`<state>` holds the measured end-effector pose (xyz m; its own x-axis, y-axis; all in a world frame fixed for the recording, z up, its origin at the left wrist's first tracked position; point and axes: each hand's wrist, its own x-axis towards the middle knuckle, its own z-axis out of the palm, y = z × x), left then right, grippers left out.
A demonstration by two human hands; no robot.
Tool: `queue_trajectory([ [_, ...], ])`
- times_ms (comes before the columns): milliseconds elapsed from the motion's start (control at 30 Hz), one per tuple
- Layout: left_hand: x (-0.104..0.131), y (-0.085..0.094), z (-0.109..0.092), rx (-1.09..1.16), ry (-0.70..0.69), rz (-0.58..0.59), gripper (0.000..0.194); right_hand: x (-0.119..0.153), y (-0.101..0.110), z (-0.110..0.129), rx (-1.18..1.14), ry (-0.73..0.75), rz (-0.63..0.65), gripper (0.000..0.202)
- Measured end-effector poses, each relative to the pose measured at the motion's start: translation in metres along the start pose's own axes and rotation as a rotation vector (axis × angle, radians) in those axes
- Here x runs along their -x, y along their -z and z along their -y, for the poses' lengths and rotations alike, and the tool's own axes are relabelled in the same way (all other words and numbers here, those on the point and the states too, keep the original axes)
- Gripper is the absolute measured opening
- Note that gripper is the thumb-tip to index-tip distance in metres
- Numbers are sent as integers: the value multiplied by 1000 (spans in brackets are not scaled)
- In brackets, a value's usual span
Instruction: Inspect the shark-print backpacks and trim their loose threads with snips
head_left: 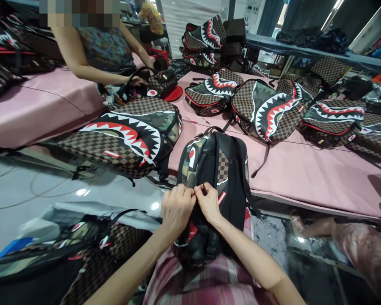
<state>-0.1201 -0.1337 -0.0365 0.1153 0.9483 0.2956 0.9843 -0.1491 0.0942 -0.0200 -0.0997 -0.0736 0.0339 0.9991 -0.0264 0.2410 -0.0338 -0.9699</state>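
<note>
A backpack (209, 159) in black, camouflage and brown check leans upright between my lap and the table's edge, its padded straps on the right. My left hand (177, 207) is closed on the bag's side near the middle, fingertips pinched at the dark seam. My right hand (208, 202) is closed at the same spot, its fingertips almost touching the left ones. A small dark looped object (205, 189) shows between the fingers of my right hand; its kind is not clear. The fingertips hide what lies between them.
A pink-covered table (305, 169) bears several shark-mouth backpacks (127, 135). More bags are stacked at the back (203, 40). Across the table a person (104, 55) handles a dark bag (161, 82) with a red flap. Further bags (114, 250) lie low at my left.
</note>
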Motion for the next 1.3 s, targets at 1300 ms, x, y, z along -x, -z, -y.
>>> queue_trajectory([
  [1300,-17,-20,43,1601,767,426,33,-4,66,-18,496,547,76,21],
])
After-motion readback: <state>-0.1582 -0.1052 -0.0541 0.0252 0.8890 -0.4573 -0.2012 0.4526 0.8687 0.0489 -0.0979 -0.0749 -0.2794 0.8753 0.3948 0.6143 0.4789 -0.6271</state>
